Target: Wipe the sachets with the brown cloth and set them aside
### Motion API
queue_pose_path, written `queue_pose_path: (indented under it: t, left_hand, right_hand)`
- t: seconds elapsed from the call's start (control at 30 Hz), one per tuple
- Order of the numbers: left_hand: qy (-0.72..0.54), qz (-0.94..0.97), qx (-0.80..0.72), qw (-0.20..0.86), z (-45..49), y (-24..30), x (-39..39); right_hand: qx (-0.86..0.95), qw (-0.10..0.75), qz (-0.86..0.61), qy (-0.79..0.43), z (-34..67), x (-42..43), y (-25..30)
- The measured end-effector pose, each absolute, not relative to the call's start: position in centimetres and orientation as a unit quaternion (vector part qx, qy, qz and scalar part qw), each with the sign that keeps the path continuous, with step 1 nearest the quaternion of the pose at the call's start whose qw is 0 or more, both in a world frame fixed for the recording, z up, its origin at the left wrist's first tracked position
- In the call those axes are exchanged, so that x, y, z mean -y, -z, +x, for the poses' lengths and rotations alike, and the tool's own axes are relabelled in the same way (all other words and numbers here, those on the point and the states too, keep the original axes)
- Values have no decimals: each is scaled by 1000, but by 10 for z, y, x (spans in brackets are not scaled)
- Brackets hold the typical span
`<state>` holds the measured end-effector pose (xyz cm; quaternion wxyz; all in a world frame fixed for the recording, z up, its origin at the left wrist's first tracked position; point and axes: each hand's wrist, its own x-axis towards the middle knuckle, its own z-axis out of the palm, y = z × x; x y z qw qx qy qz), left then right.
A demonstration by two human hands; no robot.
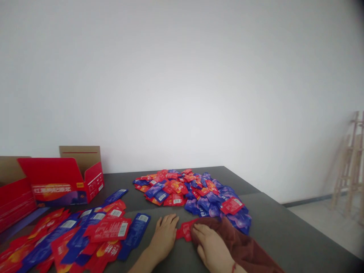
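My left hand [163, 236] lies flat on the dark table [273, 223], fingers stretched out, holding nothing. My right hand [210, 244] rests beside it with fingers laid flat over a small red sachet [184, 230], which pokes out to the left of the fingertips. A dark red sleeve [241, 242] trails from that arm. Just beyond both hands lies a heap of red and blue sachets [193, 191].
Flattened red and blue carton blanks [85, 231] are spread at the left. An open red box [62, 182] stands at the back left, another red box [14, 201] at the far left edge. A wooden easel [351, 167] leans by the wall at right.
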<state>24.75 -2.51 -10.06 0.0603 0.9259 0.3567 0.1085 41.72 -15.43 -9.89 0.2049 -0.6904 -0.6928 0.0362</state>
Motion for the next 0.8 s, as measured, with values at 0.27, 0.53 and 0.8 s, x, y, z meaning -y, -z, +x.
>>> queue_pose_path:
  t: [0.27, 0.53, 0.8]
  left_hand:
    - [-100, 927, -357, 59, 248, 99, 25]
    - [-105, 919, -374, 63, 251, 101, 23]
    - [-116, 918, -371, 74, 251, 108, 19]
  right_hand:
    - [634, 187, -750, 17, 435, 138, 96]
    - [725, 214, -652, -55, 396, 126, 97]
    - [673, 187, -715, -42, 428, 149, 95]
